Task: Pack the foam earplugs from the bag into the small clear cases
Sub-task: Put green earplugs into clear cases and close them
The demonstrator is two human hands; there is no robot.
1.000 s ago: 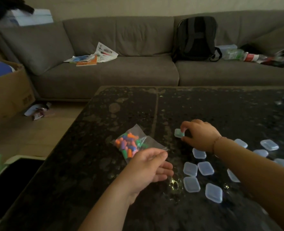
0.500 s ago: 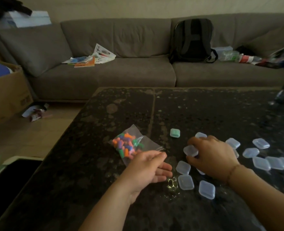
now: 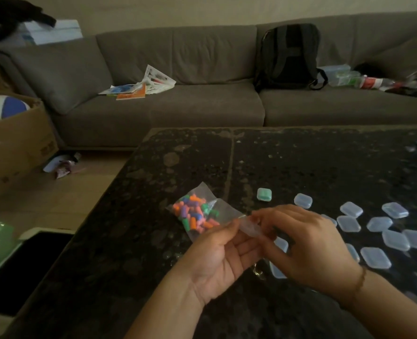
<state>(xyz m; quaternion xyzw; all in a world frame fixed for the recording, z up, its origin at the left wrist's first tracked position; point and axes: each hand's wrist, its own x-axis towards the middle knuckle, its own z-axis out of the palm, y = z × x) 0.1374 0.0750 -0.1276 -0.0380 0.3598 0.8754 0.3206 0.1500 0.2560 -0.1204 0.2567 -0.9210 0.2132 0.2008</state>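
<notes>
Colours on the speckled black table [image 3: 300,162]

Orange, purple, green and blue earplugs [image 3: 194,214] fill a clear bag [image 3: 223,207]; 1 mint-green case [image 3: 264,194]; pale translucent cases [image 3: 378,223] right.

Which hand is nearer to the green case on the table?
Right. The right hand lies just in front of the green case, slightly to its right, not touching it. The left hand sits farther off, toward the person and left, by the earplug bag.

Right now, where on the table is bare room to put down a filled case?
The far half of the table, beyond the green case, is bare. The left strip beside the bag of earplugs is also bare. The right side is crowded with clear cases, and both hands hold one case at the near centre.
</notes>
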